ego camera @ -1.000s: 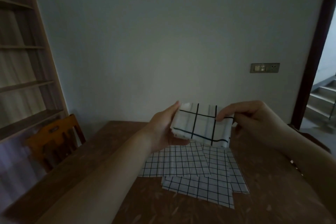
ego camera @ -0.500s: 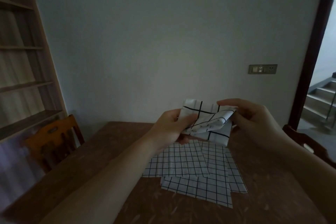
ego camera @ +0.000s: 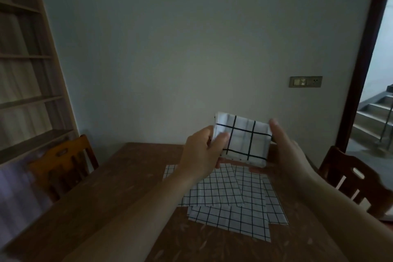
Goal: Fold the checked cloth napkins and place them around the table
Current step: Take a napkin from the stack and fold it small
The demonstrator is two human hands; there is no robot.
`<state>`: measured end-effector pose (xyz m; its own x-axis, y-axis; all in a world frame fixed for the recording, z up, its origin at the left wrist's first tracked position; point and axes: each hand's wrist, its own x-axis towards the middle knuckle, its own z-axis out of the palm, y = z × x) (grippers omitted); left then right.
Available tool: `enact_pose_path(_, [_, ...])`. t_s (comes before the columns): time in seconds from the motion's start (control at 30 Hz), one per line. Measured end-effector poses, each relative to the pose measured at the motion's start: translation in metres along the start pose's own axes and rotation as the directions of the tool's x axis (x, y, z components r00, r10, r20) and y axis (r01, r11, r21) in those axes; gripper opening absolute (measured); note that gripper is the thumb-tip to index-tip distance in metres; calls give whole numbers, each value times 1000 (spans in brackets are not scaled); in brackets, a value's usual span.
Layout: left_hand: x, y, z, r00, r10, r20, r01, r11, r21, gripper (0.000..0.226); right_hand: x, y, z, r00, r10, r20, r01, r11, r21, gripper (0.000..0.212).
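The left hand (ego camera: 202, 151) pinched the folded napkin (ego camera: 244, 140) at its left edge, thumb across the front. The right hand (ego camera: 285, 151) cupped the right edge, thumb up, fingers curled under it. The napkin was held upright in the air above the table (ego camera: 131, 176), over a loose pile of flat checked napkins (ego camera: 229, 200). A wooden chair (ego camera: 61, 166) stood at the left side, a darker chair (ego camera: 348, 176) at the right.

No readable text, label, brand or number shows anywhere. The wall plate (ego camera: 305, 81), on the wall above and to the right of the table (ego camera: 119, 187), carries small markings too dim and small to make out. The folded napkin (ego camera: 244, 138) bears only a plain grid of lines.
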<state>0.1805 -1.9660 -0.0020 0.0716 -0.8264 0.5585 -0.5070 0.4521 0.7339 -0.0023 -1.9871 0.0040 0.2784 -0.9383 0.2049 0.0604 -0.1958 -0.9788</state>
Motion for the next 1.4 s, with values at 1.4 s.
enact_pose_path(1.4, [-2,-28,21,985,-109,-134,100,992,-75,49,6,28,2,987,110,121,-92,985,-147,13])
